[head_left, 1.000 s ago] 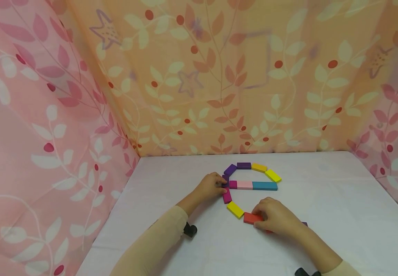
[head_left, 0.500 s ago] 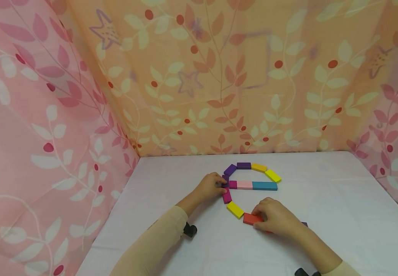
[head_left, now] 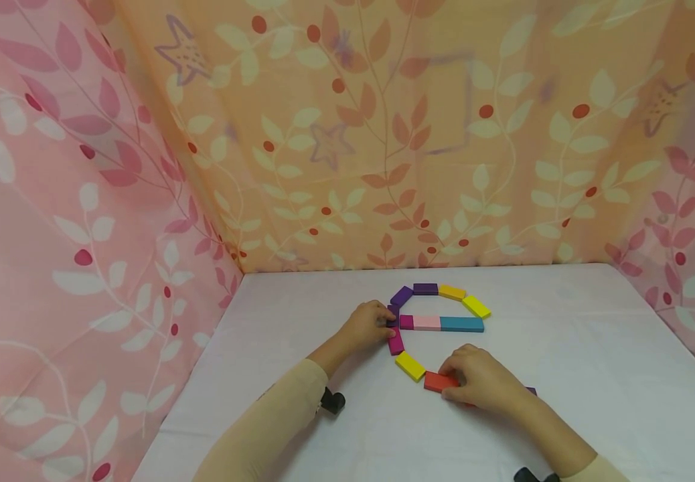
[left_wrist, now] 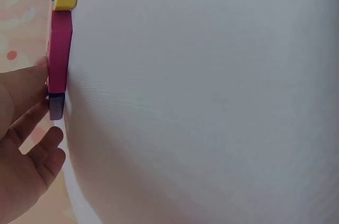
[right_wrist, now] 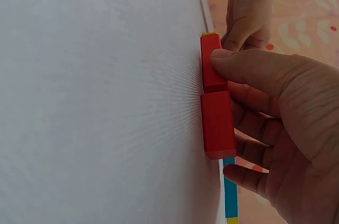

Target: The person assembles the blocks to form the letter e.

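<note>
Colored wooden blocks form an "e" shape on the white table. My left hand (head_left: 367, 327) is at its left side, pinching a dark purple block (head_left: 393, 312) between thumb and fingers. A magenta block (left_wrist: 60, 52) adjoins that one, its end beside the thumb. At the lower curve my right hand (head_left: 483, 380) grips a red block (head_left: 436, 381), the thumb on its near side and fingers beyond it. A second red block (right_wrist: 218, 123) lies end to end with it, mostly hidden under the hand in the head view.
Yellow block (head_left: 410, 366) links magenta and red. Magenta, pink and blue blocks (head_left: 462, 325) make the crossbar; purple (head_left: 426, 289) and yellow blocks (head_left: 477, 306) arc above. A dark block (head_left: 531, 391) peeks out past the right wrist. Patterned curtains (head_left: 347, 167) enclose the white table (head_left: 612, 335).
</note>
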The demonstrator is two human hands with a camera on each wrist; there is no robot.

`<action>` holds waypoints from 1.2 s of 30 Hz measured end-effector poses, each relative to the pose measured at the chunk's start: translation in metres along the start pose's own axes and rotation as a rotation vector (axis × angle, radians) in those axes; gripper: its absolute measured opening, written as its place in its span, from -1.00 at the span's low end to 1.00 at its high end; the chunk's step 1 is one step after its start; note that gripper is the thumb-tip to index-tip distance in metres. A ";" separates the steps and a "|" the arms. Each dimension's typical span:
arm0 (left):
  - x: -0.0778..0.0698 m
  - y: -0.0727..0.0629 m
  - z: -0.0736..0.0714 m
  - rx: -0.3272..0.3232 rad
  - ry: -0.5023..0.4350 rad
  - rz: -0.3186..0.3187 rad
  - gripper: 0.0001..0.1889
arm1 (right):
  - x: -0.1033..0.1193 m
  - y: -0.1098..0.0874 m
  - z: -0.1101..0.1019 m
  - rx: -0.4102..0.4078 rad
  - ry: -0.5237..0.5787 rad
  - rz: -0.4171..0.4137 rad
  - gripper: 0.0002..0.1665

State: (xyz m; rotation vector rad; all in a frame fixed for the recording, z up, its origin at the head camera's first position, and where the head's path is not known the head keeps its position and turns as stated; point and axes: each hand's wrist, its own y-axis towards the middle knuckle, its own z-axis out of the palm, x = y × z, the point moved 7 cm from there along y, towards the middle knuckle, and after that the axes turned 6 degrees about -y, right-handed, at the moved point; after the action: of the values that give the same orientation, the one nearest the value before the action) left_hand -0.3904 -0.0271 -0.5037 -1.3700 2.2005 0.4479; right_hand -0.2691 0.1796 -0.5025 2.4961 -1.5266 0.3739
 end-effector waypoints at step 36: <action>-0.023 -0.012 -0.008 0.015 0.019 0.046 -0.73 | -0.002 0.001 0.002 0.016 -0.008 0.024 -0.63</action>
State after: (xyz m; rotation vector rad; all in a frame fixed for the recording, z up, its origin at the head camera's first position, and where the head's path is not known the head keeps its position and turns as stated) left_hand -0.3731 -0.0202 -0.4840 -1.3233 2.2503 0.4351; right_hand -0.2709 0.1803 -0.5049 2.4960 -1.5646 0.3819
